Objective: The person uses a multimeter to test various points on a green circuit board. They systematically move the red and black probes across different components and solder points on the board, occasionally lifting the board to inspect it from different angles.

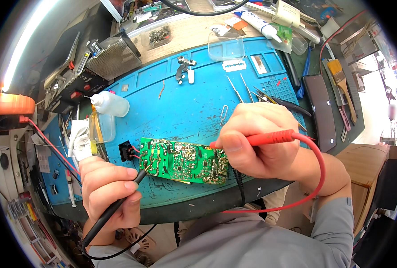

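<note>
A green circuit board (174, 161) lies solder side up near the front of the blue work mat (162, 116). Red wires join its left end to a black power socket (127, 152). My left hand (111, 185) is closed around a black test probe (113, 210), whose thin metal tip meets the left part of the board. Over the board's right end, my right hand (261, 138) pinches a red test probe (270, 138). My fingers hide part of that probe's front, so I cannot tell whether its tip touches. Its red lead loops down past my right forearm.
A white squeeze bottle (111, 103) stands left of the board. Tweezers (235, 89), black-handled pliers (290, 106) and a razor blade (234, 65) lie farther back. A phone (320, 111) and a brush (341, 80) are at right. An orange-cased meter (13, 103) sits far left.
</note>
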A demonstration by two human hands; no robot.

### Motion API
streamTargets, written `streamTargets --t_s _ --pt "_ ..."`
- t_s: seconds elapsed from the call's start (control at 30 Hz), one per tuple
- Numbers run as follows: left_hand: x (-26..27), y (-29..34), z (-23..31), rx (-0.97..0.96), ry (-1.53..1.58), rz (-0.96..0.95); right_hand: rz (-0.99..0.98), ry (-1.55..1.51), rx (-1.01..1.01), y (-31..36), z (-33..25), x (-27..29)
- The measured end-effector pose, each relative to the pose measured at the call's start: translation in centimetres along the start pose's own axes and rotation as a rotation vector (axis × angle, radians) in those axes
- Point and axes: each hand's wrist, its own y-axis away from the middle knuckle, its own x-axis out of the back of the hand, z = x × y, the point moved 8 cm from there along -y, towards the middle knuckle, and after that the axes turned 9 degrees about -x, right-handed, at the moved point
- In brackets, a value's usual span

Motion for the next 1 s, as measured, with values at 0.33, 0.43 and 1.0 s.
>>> streamTargets --t_s 0.33,0.43,1.0 --pt "0.07 -0.02 0.14 -0.011 -0.011 -0.010 -0.047 0.009 -0.006 0.09 -0.06 0.00" --pt "0.05 0.05 0.04 -0.006 -0.011 -0.012 -0.093 -0.010 -0.041 0.15 0.22 -0.13" --pt "-0.07 0.09 -0.04 0.004 -0.013 -0.021 0.008 0.002 -0.038 0.24 0.32 -0.33"
